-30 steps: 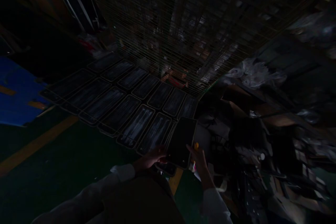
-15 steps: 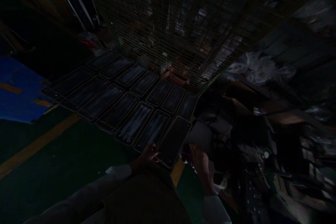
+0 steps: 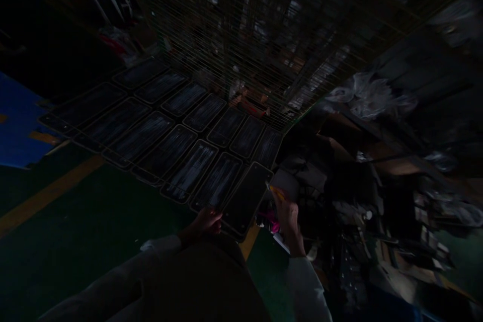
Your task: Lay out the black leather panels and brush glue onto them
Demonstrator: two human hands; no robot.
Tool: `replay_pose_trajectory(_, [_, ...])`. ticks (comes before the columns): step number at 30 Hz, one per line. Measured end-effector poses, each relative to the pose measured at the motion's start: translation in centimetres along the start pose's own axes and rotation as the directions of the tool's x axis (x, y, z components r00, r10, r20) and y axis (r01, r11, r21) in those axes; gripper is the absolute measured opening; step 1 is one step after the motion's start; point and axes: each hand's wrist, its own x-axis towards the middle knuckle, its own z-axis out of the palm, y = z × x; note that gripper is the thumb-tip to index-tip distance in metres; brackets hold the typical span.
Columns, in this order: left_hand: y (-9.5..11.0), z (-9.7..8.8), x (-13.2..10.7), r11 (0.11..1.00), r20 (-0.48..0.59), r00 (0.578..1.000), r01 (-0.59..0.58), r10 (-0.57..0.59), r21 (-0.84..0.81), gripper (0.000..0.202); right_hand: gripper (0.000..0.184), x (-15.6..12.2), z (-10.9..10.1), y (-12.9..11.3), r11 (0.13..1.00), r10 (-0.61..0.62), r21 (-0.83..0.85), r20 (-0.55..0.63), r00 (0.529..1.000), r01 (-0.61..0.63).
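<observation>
The scene is very dark. A dark glass panel (image 3: 247,196) lies at the near end of rows of similar panels (image 3: 166,126) laid flat on the floor. My left hand (image 3: 206,222) rests at the panel's near left corner with its fingers curled on the edge. My right hand (image 3: 287,214) is closed around a small yellow-tipped tool (image 3: 276,192), whose tip sits at the panel's right edge.
A wire mesh cage (image 3: 264,35) rises behind the panels. Cluttered parts and crumpled plastic wrap (image 3: 366,95) fill the right side. A yellow floor line (image 3: 49,193) crosses the green floor at left, beside a blue sheet (image 3: 15,126).
The panel that both hands held up has come down flat into the row. My right hand let go of it and now brings the yellow tool to its right edge.
</observation>
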Motion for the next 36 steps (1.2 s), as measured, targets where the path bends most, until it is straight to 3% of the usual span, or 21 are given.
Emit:
replay_pose_trajectory(9, [-0.7,-0.6,-0.7,0.994,0.117,0.993,-0.001,0.013,-0.108,0.051,0.04,3.7,1.5,0.4,0.985,-0.157,-0.067,-0.012,0.987,0.156])
replay_pose_trajectory(13, [-0.2,-0.6,-1.4,0.985,0.147,0.989,0.058,-0.034,-0.162,0.053,0.036,3.7,2.5,0.6,0.977,-0.15,-0.144,0.052,0.987,0.156])
replay_pose_trajectory(17, [0.1,-0.7,-1.8,0.982,0.186,0.982,0.043,-0.009,-0.182,0.053,0.028,0.6,3.2,0.0,0.97,-0.115,-0.2,0.132,0.985,0.14])
replay_pose_trajectory(22, [0.1,-0.6,-1.6,0.967,0.156,0.986,0.096,-0.06,-0.234,0.052,0.028,-6.3,3.9,-1.5,0.955,-0.166,-0.208,0.205,0.965,0.209])
replay_pose_trajectory(26, [0.3,-0.4,-1.5,0.962,0.158,0.981,0.15,-0.115,-0.23,0.045,0.032,-11.4,3.5,-3.0,0.954,-0.232,-0.117,0.301,0.925,0.277])
replay_pose_trajectory(29, [0.4,-0.4,-1.4,0.958,0.163,0.977,0.172,-0.136,-0.231,0.041,0.029,-12.8,2.5,-3.6,0.973,-0.214,-0.007,0.331,0.919,0.229])
replay_pose_trajectory(32, [0.0,-0.4,-1.3,0.954,0.133,0.98,0.174,-0.145,-0.244,0.038,0.029,-10.9,1.5,-3.4,0.986,-0.162,0.093,0.262,0.951,0.142])
replay_pose_trajectory(36, [-0.6,-0.4,-1.3,0.956,0.135,0.987,0.123,-0.089,-0.265,0.038,0.03,-4.4,1.2,-2.1,0.993,-0.114,0.008,0.116,0.987,0.114])
